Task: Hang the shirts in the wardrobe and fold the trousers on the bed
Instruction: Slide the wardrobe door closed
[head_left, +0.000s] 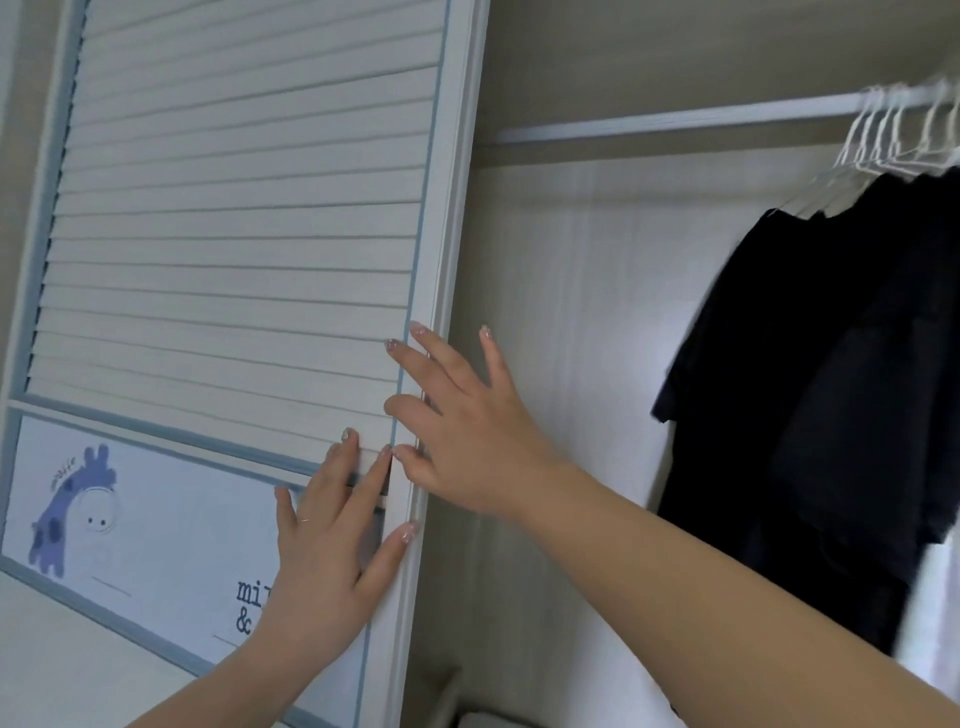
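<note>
A white louvred sliding wardrobe door with blue trim fills the left half of the view. My left hand lies flat on the door near its right edge, fingers straight and spread. Just above it, my right hand presses with straight spread fingers on the door's right edge. To the right, the wardrobe stands uncovered: several dark shirts hang on white hangers from a white rail.
The door's lower panel carries a blue giraffe picture and some printed letters. The wardrobe's white back wall shows between the door edge and the hanging shirts. A bit of white cloth shows at the lower right.
</note>
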